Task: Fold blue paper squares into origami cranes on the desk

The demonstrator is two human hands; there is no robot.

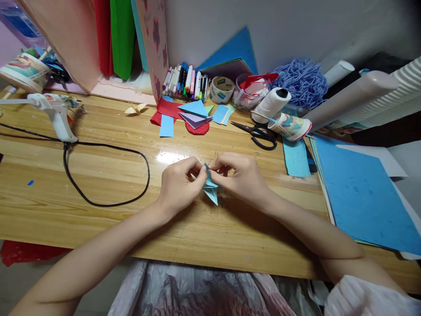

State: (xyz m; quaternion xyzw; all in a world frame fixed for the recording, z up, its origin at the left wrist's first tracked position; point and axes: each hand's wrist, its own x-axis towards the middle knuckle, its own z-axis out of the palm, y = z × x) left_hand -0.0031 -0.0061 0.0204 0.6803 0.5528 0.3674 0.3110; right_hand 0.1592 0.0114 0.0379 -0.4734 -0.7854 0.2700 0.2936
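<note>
A piece of folded light-blue paper (211, 196) is held up over the middle of the wooden table, its pointed flaps hanging downward. My left hand (180, 183) pinches its upper left side between thumb and forefinger. From the other side, my right hand (241, 179) grips the upper right part with thumb and fingertips. Both sets of fingertips almost meet at the top point of the paper and cover part of it.
Black scissors (258, 133) lie beyond my right hand, near a paper cup (291, 126). A white glue gun (55, 116) with a looped black cord stands at left. Paper pieces (194, 108) and markers (187, 81) are at the back; blue sheets (365, 188) lie at right.
</note>
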